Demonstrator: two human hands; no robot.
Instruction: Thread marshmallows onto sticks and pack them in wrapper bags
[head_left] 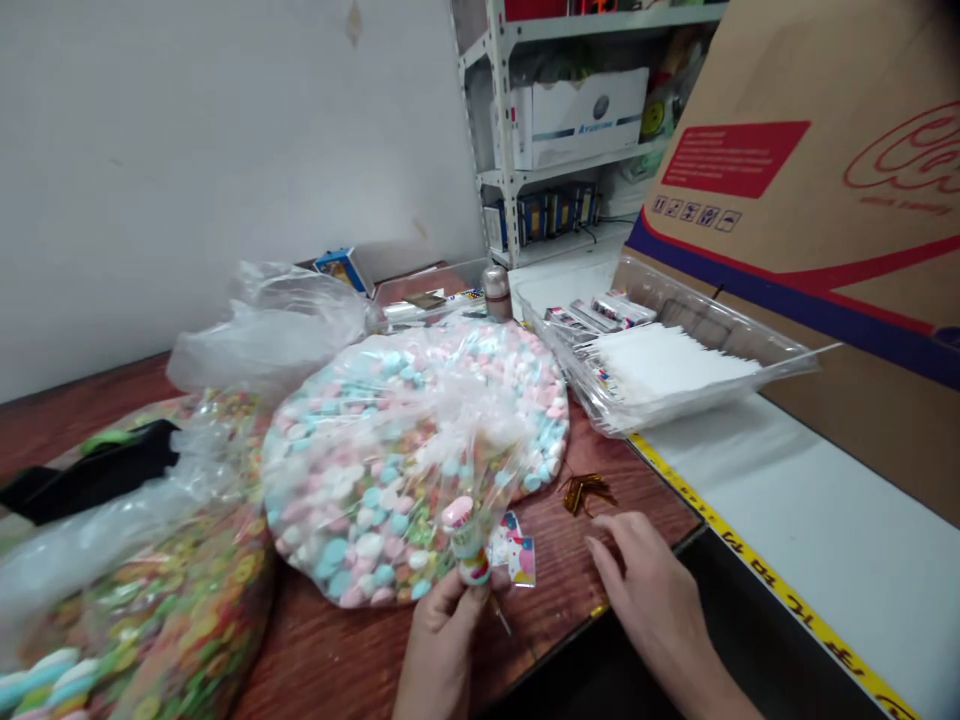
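Observation:
My left hand (442,625) is closed around a small clear tube (468,545) with a coloured label and a pink candy at its top, held upright near the table's front edge. A thin stick pokes out below the hand. My right hand (641,580) lies flat on the brown wooden table (345,660), fingers stretched toward a little bunch of gold twist ties (585,491). A small colourful printed packet (514,553) lies between the hands. Just behind the tube sits a big clear bag of pastel candies (405,450).
A second bag of multicoloured candies (150,590) fills the left, with a black object (97,470) on it. A clear plastic tray (675,370) holding white sheets and small packs is at the right, beside a large cardboard box (825,200). Shelves (555,130) stand behind.

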